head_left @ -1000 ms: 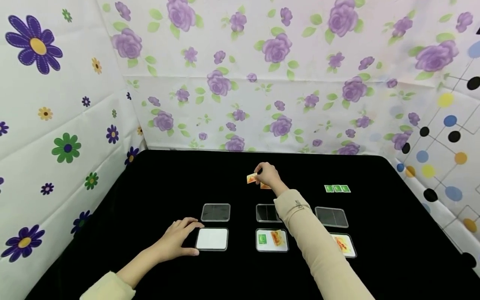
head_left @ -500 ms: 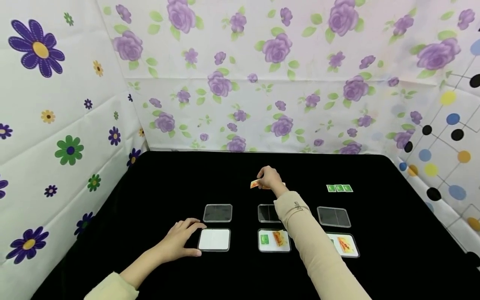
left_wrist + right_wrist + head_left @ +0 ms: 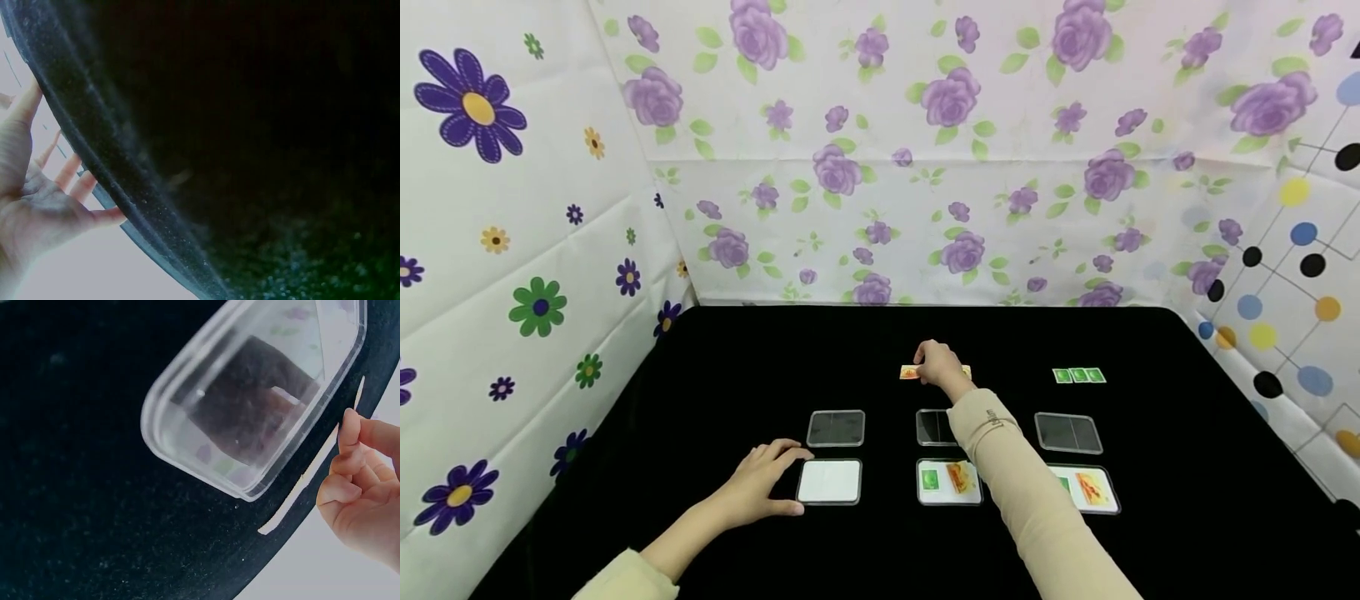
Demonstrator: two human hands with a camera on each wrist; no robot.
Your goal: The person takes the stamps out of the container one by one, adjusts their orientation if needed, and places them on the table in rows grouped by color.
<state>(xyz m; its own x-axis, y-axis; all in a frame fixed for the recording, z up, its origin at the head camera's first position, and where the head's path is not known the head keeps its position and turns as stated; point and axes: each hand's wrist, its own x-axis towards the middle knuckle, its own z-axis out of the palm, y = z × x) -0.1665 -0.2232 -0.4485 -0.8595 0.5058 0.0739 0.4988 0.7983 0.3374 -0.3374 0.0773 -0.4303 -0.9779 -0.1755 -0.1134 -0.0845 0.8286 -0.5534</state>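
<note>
In the head view my left hand (image 3: 758, 485) rests at the left side of a white-filled plastic case (image 3: 830, 482), thumb near its front corner, fingers near its back corner. The left wrist view shows that hand (image 3: 44, 200) with its fingers spread at the dark table edge. Further back, my right hand (image 3: 938, 365) pinches an orange picture card (image 3: 909, 372) that lies in line with other orange cards (image 3: 967, 372), partly hidden under the hand. From the right wrist, the cards look like a thin pale strip (image 3: 300, 487), with the fingertips of my hand (image 3: 362, 481) on it.
Clear cases stand in a row: left (image 3: 836, 428), middle (image 3: 933, 427), right (image 3: 1068, 433). In front, the middle white case (image 3: 949, 482) and right white case (image 3: 1088, 490) hold a green and an orange card. Green cards (image 3: 1078, 376) lie back right on the black cloth (image 3: 760, 358).
My right hand has lowered the orange card from a raised, tilted position until it lies flat in line with the other orange cards. My left hand has stayed beside the white case.
</note>
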